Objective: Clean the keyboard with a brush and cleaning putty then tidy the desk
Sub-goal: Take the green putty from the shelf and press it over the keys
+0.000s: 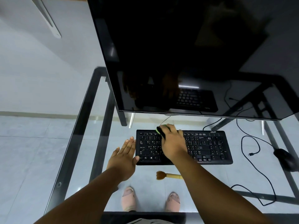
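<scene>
A black keyboard lies on the glass desk below the monitor. My right hand rests over the keyboard's left-middle keys, fingers closed on a green lump of cleaning putty that shows at the top row of keys. My left hand lies flat, fingers together, against the keyboard's left edge, with the thumb on its front left corner. A brush with reddish bristles and a pale wooden handle lies on the glass in front of the keyboard, partly hidden by my right forearm.
A large dark monitor stands at the back of the desk. A black mouse sits at the right, with loose black cables trailing beside it. My feet show through the glass.
</scene>
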